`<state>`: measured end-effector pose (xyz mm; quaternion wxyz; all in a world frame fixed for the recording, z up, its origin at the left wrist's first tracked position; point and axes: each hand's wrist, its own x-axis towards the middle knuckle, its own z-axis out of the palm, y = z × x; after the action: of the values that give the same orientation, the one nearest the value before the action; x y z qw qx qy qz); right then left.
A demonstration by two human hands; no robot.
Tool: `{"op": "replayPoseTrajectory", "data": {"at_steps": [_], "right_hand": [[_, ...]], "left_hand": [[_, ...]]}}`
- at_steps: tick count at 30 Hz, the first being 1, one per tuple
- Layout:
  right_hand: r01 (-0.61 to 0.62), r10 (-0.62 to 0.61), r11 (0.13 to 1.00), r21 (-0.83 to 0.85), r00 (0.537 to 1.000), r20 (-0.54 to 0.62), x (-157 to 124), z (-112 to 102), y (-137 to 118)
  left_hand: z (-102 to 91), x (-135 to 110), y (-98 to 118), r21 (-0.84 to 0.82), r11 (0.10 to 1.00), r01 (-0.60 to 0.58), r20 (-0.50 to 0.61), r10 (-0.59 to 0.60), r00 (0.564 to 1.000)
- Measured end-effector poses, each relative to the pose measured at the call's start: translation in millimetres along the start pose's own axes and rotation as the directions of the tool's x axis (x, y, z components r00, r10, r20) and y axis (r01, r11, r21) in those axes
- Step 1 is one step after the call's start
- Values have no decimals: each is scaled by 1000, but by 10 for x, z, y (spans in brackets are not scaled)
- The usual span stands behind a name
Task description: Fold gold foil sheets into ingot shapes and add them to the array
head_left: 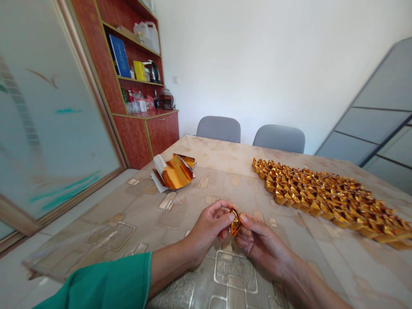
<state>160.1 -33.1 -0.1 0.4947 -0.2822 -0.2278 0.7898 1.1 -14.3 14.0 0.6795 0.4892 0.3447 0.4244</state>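
Between my two hands is a small folded gold foil paper ingot (235,222), held just above the table. My left hand (210,223) pinches its left side, thumb and forefinger on the foil. On the other side, the thumb and fingers of my right hand (259,236) close on its right edge. Many similar gold foil ingots (318,193) stand in tight rows on the right of the table. To the left lies a loose, curled stack of gold foil paper sheets (177,172) with white backing.
A patterned cover lies over the table (135,240). Two grey chairs (219,128) stand at its far edge. Behind on the left is a red-brown cabinet (131,133) with bottles and a kettle, beside a frosted glass sliding door (54,107).
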Motion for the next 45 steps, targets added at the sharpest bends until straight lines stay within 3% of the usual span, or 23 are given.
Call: {"op": "replayPoseTrajectory", "data": {"at_steps": [11,14,16,20,23,26,30,39,42,45], "right_hand": [[-2,2,1000,19,1000,19,0,-9,0],[0,-1,999,35,1000,19,6,-13,-2],[8,-8,999,42,1000,10,5,-15,-6],[0,1,999,40,1000,-20,2,-18,-13],[-16,17,999,40,1000,-26,-3,-21,-9],[-29,29,999,36,1000,-9,-10,-29,4],[-27,27,999,28,1000,8,-15,-38,18],[-48,49,998,-40,999,9,11,-22,27],[-42,41,998,-43,999,-12,23,-19,42],[-38,37,999,-35,999,-19,25,-25,54]], "left_hand": [[-2,8,-36,-18,999,-29,-18,29,999],[-22,20,-45,-133,991,19,-14,-21,1000],[-53,38,-39,-292,947,132,48,-124,991],[-123,71,-12,-557,747,363,218,-290,932],[-151,74,-1,-639,633,437,275,-342,898],[-152,64,-1,-666,598,446,274,-360,892],[-129,43,-4,-665,610,430,255,-356,899],[-35,13,-44,-552,793,258,39,-285,958],[-21,20,-76,-554,806,208,-12,-258,966],[-20,22,-82,-568,790,232,19,-269,963]]}}
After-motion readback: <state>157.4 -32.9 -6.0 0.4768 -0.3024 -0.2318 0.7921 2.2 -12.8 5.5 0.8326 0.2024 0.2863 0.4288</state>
